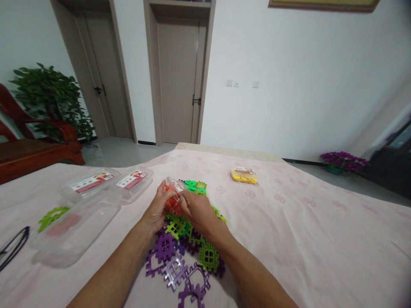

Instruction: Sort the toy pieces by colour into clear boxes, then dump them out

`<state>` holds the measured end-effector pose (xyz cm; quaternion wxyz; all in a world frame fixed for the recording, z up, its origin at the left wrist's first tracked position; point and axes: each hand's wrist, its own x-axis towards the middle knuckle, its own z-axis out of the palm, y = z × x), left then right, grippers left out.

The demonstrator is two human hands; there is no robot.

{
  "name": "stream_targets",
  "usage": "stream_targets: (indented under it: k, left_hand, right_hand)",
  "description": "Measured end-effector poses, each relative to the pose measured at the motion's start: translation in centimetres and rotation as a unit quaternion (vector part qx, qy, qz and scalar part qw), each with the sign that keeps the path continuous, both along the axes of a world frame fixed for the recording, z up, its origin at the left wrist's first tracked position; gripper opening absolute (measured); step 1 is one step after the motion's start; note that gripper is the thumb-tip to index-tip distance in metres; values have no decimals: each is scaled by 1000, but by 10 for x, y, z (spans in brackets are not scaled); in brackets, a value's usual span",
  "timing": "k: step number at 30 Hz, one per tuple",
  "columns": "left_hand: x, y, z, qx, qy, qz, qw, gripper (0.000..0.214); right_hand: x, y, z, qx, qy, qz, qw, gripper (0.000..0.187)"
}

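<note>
Between my two hands is a clear plastic box [174, 204] with orange pieces inside, held tilted above a pile of toy pieces. My left hand [158, 205] grips its left side, and my right hand [196, 208] has its fingers closed on the right side. Beneath and in front of them lie interlocking plastic building pieces: green ones [208, 256] and purple ones [165, 246], several with window-like openings. Bright green pieces [192, 185] show just beyond my right hand. My fingers partly cover the box.
A closed clear box of yellow pieces [244, 175] stands on the pink tablecloth [289, 239]. Left are an open clear container [96, 231], labelled clear lids [132, 182], a lime-green piece [51, 217] and dark-framed glasses [16, 246]. Past the table are a wooden chair [61, 132] and plants.
</note>
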<state>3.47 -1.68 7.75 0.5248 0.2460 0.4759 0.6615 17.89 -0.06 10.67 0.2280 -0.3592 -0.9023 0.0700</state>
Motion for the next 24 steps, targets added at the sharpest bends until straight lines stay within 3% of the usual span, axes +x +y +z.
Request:
stream_targets:
  k: [5,10,16,24]
  left_hand:
    - [-1,0,3,3,0,22,1000,85]
    - [3,-4,4,-3,26,53,998,94]
    - [10,-6,6,3,65,71,995,99]
    - [9,3,-11,0,120,71,990,94]
  right_hand:
    - [-6,-1,-6,22,-36,-26,999,22]
    - [-14,-12,3,14,-90,-53,994,19]
    - [-10,-12,1,30,-81,-65,994,17]
    - [-9,-2,-14,57,-85,-67,993,20]
